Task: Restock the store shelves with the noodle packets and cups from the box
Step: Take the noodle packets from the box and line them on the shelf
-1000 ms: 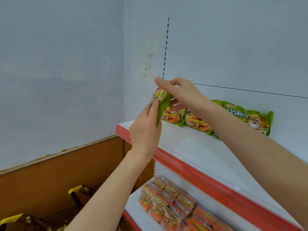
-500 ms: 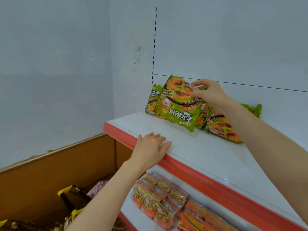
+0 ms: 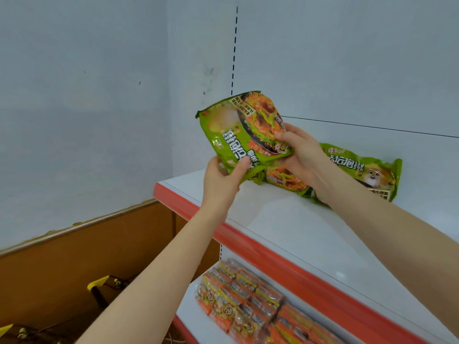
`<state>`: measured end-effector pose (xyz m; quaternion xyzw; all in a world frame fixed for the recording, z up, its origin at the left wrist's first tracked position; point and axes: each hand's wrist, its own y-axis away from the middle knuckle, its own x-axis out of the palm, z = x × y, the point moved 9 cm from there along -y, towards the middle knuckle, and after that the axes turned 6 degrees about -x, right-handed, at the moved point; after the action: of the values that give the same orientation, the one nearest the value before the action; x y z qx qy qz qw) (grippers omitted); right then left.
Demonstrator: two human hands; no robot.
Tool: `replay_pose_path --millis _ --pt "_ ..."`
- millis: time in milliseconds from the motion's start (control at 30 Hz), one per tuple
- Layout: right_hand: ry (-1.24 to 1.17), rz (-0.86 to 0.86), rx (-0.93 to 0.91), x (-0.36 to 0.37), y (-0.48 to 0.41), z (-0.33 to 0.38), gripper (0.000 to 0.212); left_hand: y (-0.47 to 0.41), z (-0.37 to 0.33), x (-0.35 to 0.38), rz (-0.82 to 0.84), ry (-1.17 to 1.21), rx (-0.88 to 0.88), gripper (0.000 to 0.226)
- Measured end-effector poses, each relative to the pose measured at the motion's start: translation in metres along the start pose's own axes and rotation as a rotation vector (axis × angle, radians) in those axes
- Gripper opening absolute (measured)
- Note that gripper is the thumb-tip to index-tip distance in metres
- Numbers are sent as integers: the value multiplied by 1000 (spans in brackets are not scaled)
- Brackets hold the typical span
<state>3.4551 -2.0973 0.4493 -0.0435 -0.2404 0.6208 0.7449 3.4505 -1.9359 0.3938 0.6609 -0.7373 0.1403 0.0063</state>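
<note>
A green noodle packet [image 3: 244, 130] is held upside down in the air above the left end of the top shelf [image 3: 285, 219]. My left hand [image 3: 223, 180] grips its lower left corner with the thumb on the front. My right hand [image 3: 301, 151] pinches its right edge. Behind my right wrist, more green packets [image 3: 362, 170] lean against the shelf's white back panel. Another green packet [image 3: 285, 176] lies partly hidden under the held one.
The shelf has a red front strip [image 3: 248, 242]. On the shelf below lie several orange noodle packets [image 3: 248, 301] in rows. At lower left are a brown wooden panel [image 3: 87, 249] and yellow-and-black handles [image 3: 99, 286]. A pale wall stands to the left.
My left hand rose from the shelf's front edge and took hold of the packet's lower corner. The packet came off the stack, up and toward me, with both hands on it.
</note>
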Motion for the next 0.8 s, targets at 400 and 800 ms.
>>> replay_pose_path --millis 400,800 --pt "1141 398 -392 32 7 76 63 -26 -56 -12 105 -640 375 41" --pt "1102 -67 -210 -59 -20 36 19 12 3 10 68 -1023 545 44"
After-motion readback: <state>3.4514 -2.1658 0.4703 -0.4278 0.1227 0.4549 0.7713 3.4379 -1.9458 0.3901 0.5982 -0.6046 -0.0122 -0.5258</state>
